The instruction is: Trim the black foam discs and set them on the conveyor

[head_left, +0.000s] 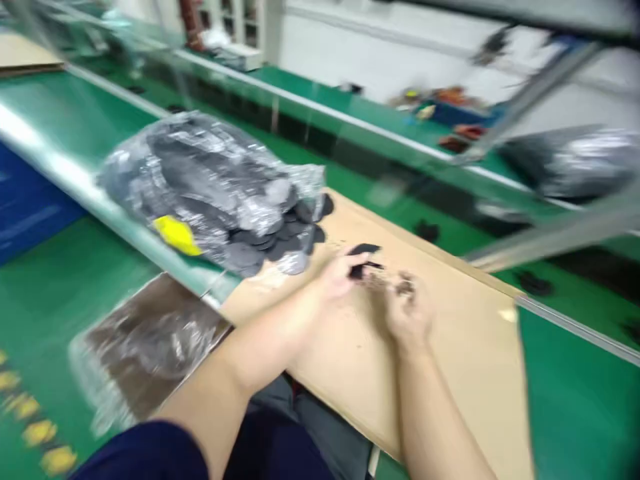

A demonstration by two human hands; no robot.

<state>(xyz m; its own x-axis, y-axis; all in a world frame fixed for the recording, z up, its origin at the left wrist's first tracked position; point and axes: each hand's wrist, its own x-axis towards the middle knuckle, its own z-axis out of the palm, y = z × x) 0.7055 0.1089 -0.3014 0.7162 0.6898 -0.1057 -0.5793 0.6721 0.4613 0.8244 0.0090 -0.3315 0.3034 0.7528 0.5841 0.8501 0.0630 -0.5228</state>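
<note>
The left hand [339, 275] grips a flat black piece [362, 252] by its near side, thumb and fingers closed on it, above the cardboard [465, 333] on the green counter [575, 400], closer to the cardboard's far edge than its near one. The right hand [413, 317] is just beside it with fingers curled; whether they are closed on the small brown bits [405, 287] at their tips, I cannot tell.

The black piece looks thin and light, probably more bendy than stiff and not fragile; a pinch along its rim should be enough, leaving the rest of it free. Dark discs [245, 257] spill from a clear plastic bag [200, 160] over the cardboard's left edge; the bag itself is likely slippery.

Motion blur softens everything, so the black piece's true outline is hard to make out, and the left fingers cover part of it. The bag's creases hide most of its contents, and the forearms cross the cardboard's near edge.
</note>
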